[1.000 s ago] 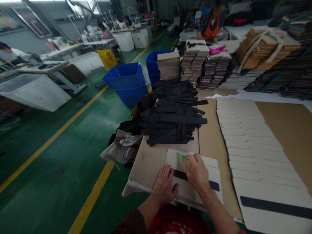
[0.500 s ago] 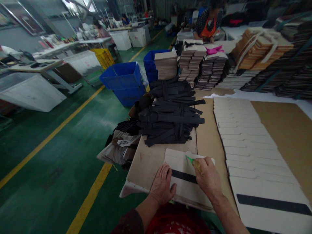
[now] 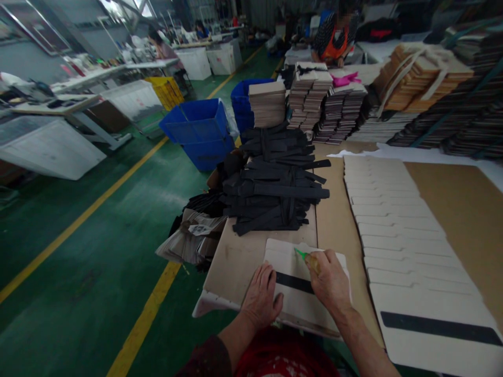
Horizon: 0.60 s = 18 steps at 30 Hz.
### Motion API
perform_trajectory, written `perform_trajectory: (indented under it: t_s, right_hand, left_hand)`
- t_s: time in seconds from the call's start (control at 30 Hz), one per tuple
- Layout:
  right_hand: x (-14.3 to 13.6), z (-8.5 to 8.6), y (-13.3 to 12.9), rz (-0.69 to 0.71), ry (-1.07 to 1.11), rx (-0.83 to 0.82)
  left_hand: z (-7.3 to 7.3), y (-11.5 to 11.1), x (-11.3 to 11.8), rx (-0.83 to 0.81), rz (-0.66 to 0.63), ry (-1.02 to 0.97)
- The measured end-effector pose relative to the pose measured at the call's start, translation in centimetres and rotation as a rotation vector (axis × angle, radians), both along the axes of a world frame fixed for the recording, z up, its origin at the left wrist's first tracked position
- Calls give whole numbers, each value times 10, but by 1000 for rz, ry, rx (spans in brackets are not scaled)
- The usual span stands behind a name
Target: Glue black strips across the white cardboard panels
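A pale flat panel (image 3: 291,306) with a black strip (image 3: 294,281) across it lies on the table in front of me. My left hand (image 3: 261,296) rests flat on the panel's left side, fingers stretched out beside the strip's end. Wrapped in my right hand (image 3: 332,280) is a glue bottle (image 3: 313,263) with a green nozzle and a yellowish body. Its nozzle points left, at the panel's upper part above the strip; whether the tip touches the surface I cannot tell. Just beyond the panel lie bundles of black strips (image 3: 275,191).
Overlapping pale panels (image 3: 408,262) run along the table at right, the nearest bearing a black strip. Stacks of boards (image 3: 310,99) stand at the back. Blue bins (image 3: 196,131) are on the green floor at left. A person in an orange apron (image 3: 336,44) is behind the stacks.
My right hand has moved slightly left with the glue bottle, its nozzle tip shifting left over the panel. My left hand stays in place.
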State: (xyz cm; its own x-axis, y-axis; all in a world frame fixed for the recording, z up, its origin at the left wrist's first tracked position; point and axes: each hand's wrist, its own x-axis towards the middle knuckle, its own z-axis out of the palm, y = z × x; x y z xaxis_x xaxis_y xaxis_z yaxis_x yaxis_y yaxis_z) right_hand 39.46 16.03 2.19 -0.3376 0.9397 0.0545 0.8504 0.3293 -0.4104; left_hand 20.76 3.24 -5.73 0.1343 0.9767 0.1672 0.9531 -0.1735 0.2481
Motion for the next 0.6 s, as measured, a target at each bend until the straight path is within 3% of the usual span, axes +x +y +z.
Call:
perform_trajectory:
  t_s: [0.23,0.5,0.6]
  right_hand:
    - [-38,4,1,92,18,15]
    - [31,0,5,21,7,54]
    - [41,-1,4,12,25,82]
  left_hand:
    - [-4,-2,-2,-49,6,23]
    - [1,0,-1,-24,7,-2]
    - [3,1,-1,-23,7,14]
